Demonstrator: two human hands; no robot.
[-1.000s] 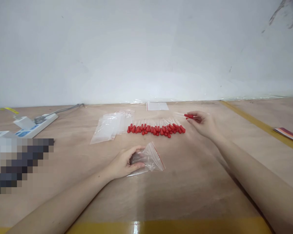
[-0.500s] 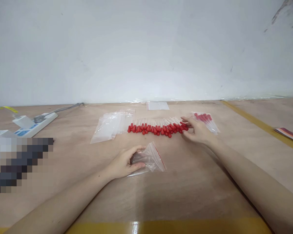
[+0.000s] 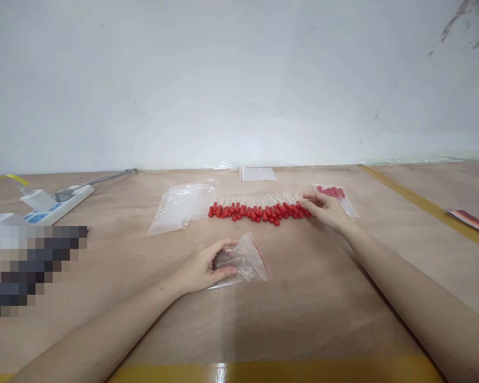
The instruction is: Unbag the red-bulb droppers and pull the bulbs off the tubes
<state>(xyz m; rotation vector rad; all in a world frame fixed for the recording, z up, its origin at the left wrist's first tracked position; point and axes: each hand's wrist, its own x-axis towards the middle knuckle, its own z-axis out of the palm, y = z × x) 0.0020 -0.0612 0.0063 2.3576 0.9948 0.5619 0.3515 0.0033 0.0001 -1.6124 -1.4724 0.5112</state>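
Note:
My left hand [image 3: 201,268] is closed around the lower part of a clear zip-lock bag [image 3: 247,260]. The bag's red-striped mouth points right and stands partly open. Beyond it lies a row of droppers [image 3: 259,213], red bulbs toward me and thin pale stems pointing away. At the row's right end my right hand [image 3: 325,210] has its fingers drawn together on a dropper, which they partly hide. Just behind that hand rests a clear bag [image 3: 349,205] holding several red-bulbed droppers.
Several flat clear bags [image 3: 175,207] lie fanned out left of the row. A small white packet [image 3: 257,174] is near the wall. On the left are a power strip [image 3: 59,205] with plugs and a pixelated dark object [image 3: 35,268]. A striped booklet [image 3: 471,222] lies far right.
The right hand's thumb and fingers have come closer together at the right end of the dropper row, and the hand has shifted slightly right. The left hand and its bag have stayed put.

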